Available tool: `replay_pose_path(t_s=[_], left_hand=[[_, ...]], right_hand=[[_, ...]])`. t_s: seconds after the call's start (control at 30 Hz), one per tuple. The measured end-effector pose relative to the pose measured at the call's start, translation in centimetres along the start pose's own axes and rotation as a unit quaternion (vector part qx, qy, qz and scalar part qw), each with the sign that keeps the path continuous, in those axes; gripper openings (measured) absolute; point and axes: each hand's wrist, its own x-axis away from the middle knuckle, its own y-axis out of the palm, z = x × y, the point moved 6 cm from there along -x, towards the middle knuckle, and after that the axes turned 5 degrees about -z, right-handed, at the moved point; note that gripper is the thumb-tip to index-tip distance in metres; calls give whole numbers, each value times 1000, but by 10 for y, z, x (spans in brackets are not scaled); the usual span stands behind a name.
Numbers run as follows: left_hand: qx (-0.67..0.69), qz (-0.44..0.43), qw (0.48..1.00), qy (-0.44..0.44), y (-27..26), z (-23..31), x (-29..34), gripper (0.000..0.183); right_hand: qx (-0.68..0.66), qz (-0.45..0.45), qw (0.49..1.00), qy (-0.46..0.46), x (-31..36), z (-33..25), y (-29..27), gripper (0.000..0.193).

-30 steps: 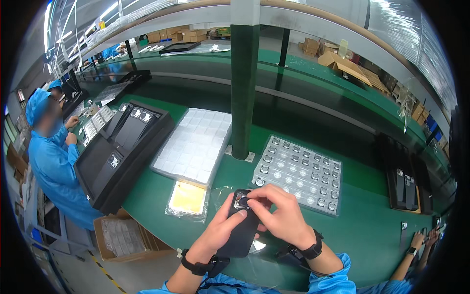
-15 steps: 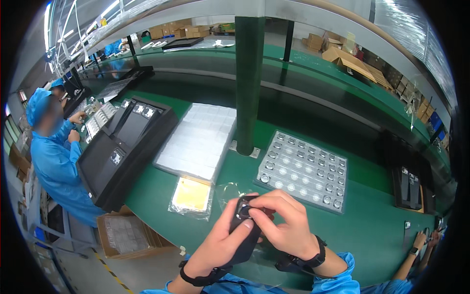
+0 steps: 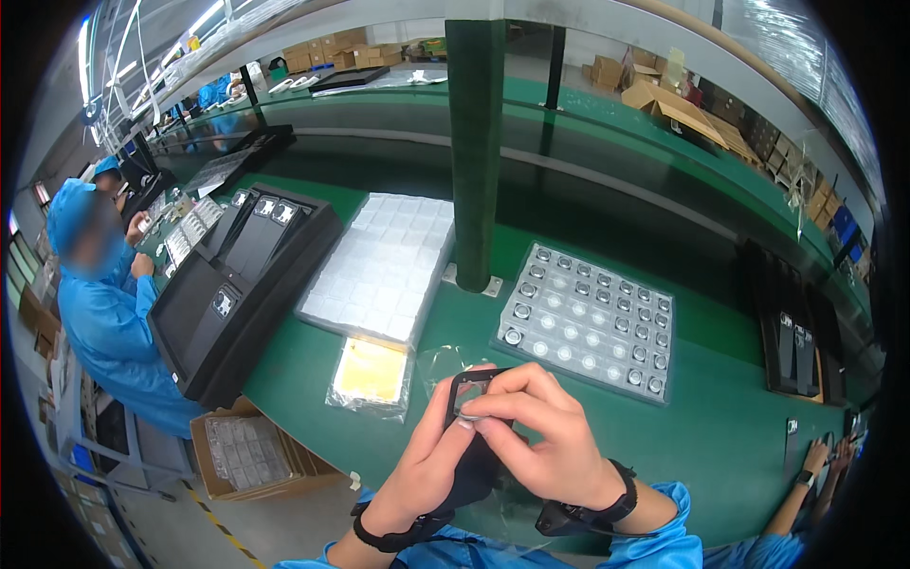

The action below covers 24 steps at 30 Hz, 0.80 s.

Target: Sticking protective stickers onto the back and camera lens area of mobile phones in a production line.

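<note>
Green bench (image 3: 730, 427) below, and the left hand (image 3: 425, 469) curls snugly around a black panel (image 3: 471, 471) above it; the right hand (image 3: 542, 436) bunches at its windowed end, grip unclear. Looks light, stiff, perhaps slick: long edges offer safest hold.

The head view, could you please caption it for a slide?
Left hand holding a black panel, right hand at its far end, above a green table.

Nearest, one left hand (image 3: 427, 465), one right hand (image 3: 548, 436) and one black case (image 3: 473, 467) were counted. To their right, one clear tray (image 3: 533, 350) was found; to their near left, one white tray (image 3: 389, 258), one yellow packet (image 3: 372, 370), one black bin (image 3: 194, 322) and one cardboard box (image 3: 297, 458).
</note>
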Motion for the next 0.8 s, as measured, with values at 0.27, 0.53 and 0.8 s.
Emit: replay_pose_path(t_s=[0.27,0.53,0.8], left_hand=[[140,-57,983,-102,13,-2,-1,46],[121,-60,985,-105,15,1,3,47],[94,-30,993,-66,8,2,11,45]], right_hand=[[-32,3,997,76,-6,-16,-32,17],[85,4,995,-50,-3,-6,-20,16],[103,20,994,-41,-5,-11,-8,14]])
